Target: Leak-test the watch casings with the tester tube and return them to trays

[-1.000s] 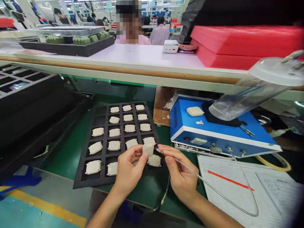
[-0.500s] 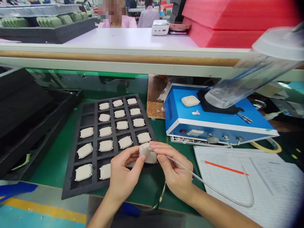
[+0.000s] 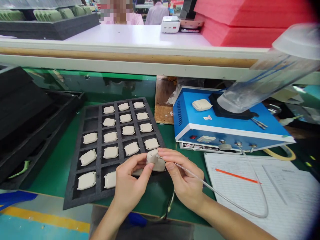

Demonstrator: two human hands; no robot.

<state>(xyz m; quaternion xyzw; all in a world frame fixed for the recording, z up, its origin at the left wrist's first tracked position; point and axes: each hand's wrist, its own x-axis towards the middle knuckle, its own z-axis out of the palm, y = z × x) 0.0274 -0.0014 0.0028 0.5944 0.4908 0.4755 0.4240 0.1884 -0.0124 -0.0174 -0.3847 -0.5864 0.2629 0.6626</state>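
Observation:
Between finger and thumb, my left hand (image 3: 132,181) grips a small beige plastic casing (image 3: 152,156), tilted up over the near right corner of the tray. My right hand (image 3: 186,178) pinches the end of a thin clear tube (image 3: 212,190), its tip touching or very close to the casing; the fingers partly hide the contact. From that hand the tube loops right over the papers and back up to the blue box. Below and around my hands lies a black foam tray (image 3: 72,196), with similar beige casings (image 3: 86,181) in most of its compartments.
A blue machine (image 3: 185,128) stands behind my right hand, bearing another casing (image 3: 202,105) and a tilted clear cylinder (image 3: 235,96). Papers (image 3: 232,180) with an orange strip lie at right. Black trays (image 3: 22,103) are stacked left. A white shelf (image 3: 112,36) crosses the back; people sit beyond.
Both hands keep their hold on the casing and the tube, almost unmoved. The view has shifted slightly, so the shelf sits a little higher.

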